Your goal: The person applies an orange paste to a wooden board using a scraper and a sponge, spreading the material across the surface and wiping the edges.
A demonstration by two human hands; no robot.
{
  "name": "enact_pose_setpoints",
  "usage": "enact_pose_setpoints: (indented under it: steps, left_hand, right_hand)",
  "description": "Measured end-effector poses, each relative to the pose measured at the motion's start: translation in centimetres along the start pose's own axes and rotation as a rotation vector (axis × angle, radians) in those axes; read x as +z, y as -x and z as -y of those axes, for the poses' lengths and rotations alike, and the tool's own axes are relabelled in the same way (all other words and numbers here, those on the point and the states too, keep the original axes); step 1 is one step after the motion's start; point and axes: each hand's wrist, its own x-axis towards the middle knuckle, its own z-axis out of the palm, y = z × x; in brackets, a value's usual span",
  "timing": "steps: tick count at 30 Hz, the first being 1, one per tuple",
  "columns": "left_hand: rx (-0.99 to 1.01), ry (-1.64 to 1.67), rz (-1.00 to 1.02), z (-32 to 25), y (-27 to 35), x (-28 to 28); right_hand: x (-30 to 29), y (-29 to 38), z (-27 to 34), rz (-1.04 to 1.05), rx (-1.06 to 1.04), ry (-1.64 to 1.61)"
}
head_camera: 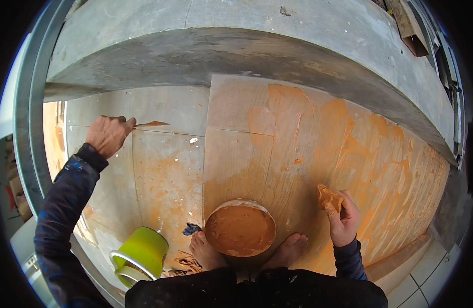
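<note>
My left hand (108, 135) grips a putty knife (152, 124), its thin blade smeared with orange paste, over grey floor tiles at the left. Most of the knife's handle is hidden in the fist. In my right hand (343, 221) is a crumpled rag or wad (329, 197) coated in the same orange paste; its material is unclear. Between my bare feet stands a round tub (240, 231) of orange paste, its pale rim smeared. Wood-look floor tiles (238, 154) reach from the middle to the right, with orange paste spread in patches and streaks.
A concrete step (221, 50) curves across the far side. At the lower left a lime-green bucket (144, 248) lies tilted near stained cloths (188, 261) and a dark rag (191, 229). A metal frame (32, 115) borders the left; a hollow beam (409, 29) sits top right.
</note>
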Motion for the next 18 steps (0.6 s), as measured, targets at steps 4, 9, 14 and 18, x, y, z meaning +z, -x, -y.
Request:
enact_pose_setpoints:
  steps: [4, 9, 14, 18]
  left_hand:
    - [-0.138, 0.193, -0.122, -1.9, 3.4, 0.4]
    - [-0.117, 0.387, -0.274, -7.4, 0.2, -3.6]
    - [0.147, 0.392, -0.312, -11.9, -4.2, -5.7]
    - [0.193, 0.378, -0.335, -13.5, -6.0, -5.4]
  right_hand:
    - [0.4, -0.1, -0.4, -0.031, 0.042, -0.034]
    - [1.4, -0.8, 0.5, 0.043, 0.016, -0.022]
    - [1.9, -1.1, 1.1, 0.05, 0.004, -0.036]
    - [2.0, -0.6, 1.0, 0.042, 0.002, -0.034]
